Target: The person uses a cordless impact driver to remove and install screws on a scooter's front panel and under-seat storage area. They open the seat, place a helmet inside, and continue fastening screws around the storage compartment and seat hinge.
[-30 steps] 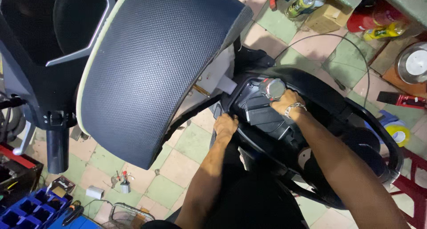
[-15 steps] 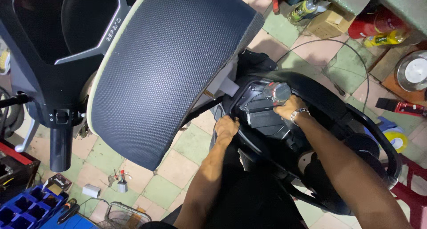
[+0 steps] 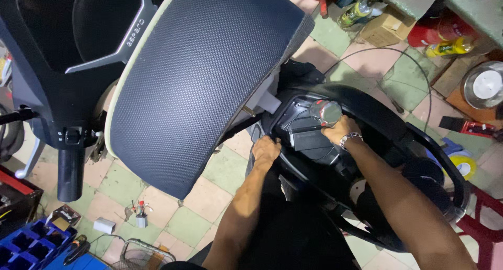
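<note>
A scooter stands below me with its textured black seat lifted up on its hinge. Under it lies the open black compartment with a round silver cap at its far end. My left hand grips the near left rim of the compartment, fingers curled over the edge. My right hand, with a metal bracelet at the wrist, rests on a dark box-shaped part just below the silver cap. A black grab rail curves around the right side.
The scooter's front body and a handlebar grip stand at left. Small parts lie on the tiled floor, near a blue tray and a wire basket. Bottles, a cardboard box and a metal pot sit at upper right.
The view has shifted slightly, so the seat and compartment sit a little more to the right. Both hands stay on the compartment, the left hand a bit lower on the rim.
</note>
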Motion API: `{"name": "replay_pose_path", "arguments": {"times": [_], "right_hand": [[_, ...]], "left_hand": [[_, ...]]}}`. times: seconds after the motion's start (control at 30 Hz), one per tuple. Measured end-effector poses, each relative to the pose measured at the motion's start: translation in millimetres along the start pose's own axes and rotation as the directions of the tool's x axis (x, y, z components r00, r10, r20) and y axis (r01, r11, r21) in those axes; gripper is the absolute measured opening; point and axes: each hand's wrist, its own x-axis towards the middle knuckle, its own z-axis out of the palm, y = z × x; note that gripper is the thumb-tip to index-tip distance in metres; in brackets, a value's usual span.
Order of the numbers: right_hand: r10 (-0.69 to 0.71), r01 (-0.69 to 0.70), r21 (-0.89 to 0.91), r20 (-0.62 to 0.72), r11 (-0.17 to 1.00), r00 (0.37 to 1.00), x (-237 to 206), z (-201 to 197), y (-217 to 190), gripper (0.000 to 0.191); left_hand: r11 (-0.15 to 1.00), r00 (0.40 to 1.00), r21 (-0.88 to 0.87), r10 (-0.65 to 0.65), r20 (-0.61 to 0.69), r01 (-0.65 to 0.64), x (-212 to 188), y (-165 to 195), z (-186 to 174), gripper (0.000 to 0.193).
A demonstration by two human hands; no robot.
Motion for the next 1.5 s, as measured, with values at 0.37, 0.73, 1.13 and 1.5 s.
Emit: {"name": "replay_pose_path", "arguments": {"times": [0.37,0.73,1.13,1.5], "right_hand": [[-0.019,0.016,-0.045,-0.06,0.999,0.998,-7,-7,-15,0.054],[0.029,-0.031,-0.093,-0.023,0.995,0.999,-14,-20,-30,0.053],[0.011,-0.012,-0.161,-0.011,0.987,1.0,-18,-24,-52,0.047],[-0.062,0.058,-0.195,-0.019,0.979,0.998,-10,-23,-52,0.041]], "left_hand": [[0.999,0.998,-0.02,-0.036,0.045,0.037,1,1,0,0.05],[1.0,1.0,-0.025,-0.007,0.007,0.007,-1,2,-4,0.053],[1.0,1.0,-0.022,0.018,-0.006,-0.018,2,0,3,0.051],[0.954,0.993,0.277,0.104,0.063,-0.117,-8,18,-15,0.027]]}}
